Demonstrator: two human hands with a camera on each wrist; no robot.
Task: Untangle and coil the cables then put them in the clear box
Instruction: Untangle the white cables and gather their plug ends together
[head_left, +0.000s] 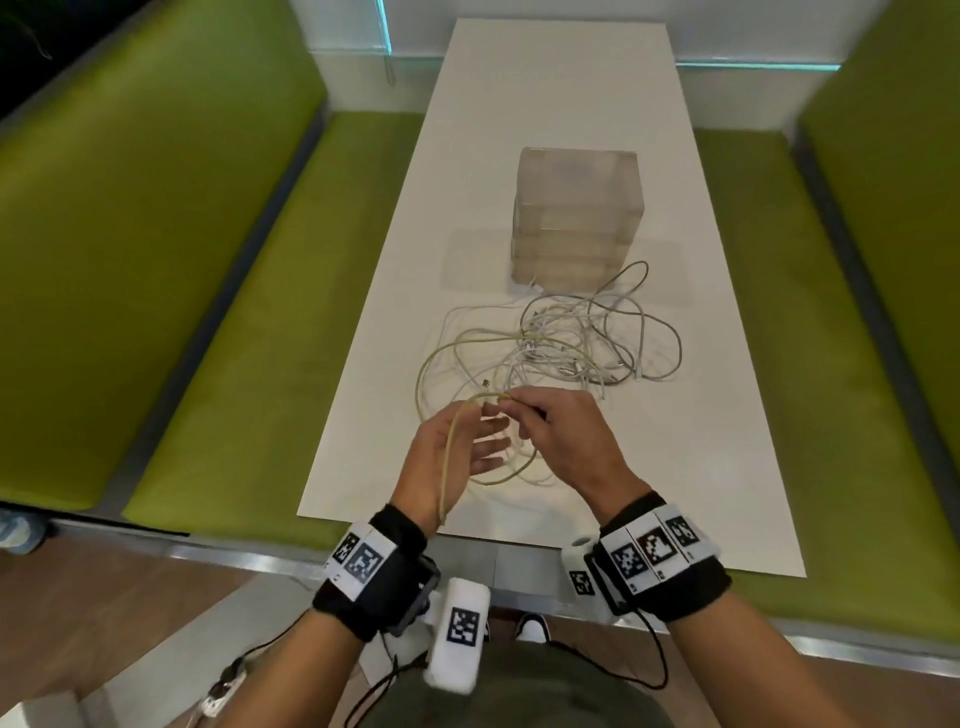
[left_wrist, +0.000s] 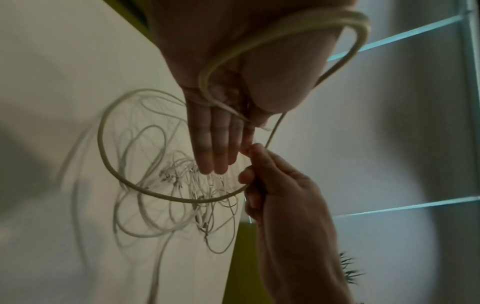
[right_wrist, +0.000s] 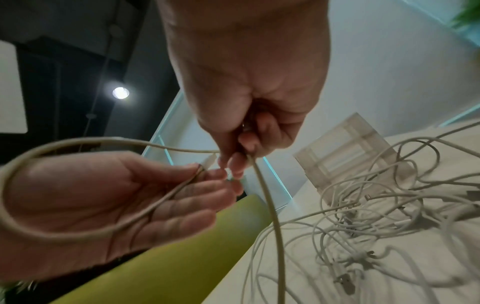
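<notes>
A yellowish cable (head_left: 448, 467) runs in a loop around my left hand (head_left: 462, 447), whose palm faces up with straight fingers (left_wrist: 213, 139); its thumb pins the cable against the index finger. My right hand (head_left: 561, 436) pinches the same cable (right_wrist: 270, 205) just beside the left fingertips, above the table's near end. From there the cable sweeps in a wide arc (left_wrist: 103, 148) back into the tangle of white cables (head_left: 582, 332) lying on the table. The clear box (head_left: 576, 208) stands just behind the tangle, with a lid on top.
The white table (head_left: 519, 104) is long and narrow. Green benches run along its left (head_left: 156, 260) and right (head_left: 857, 364). A white wall with teal strips closes the far end.
</notes>
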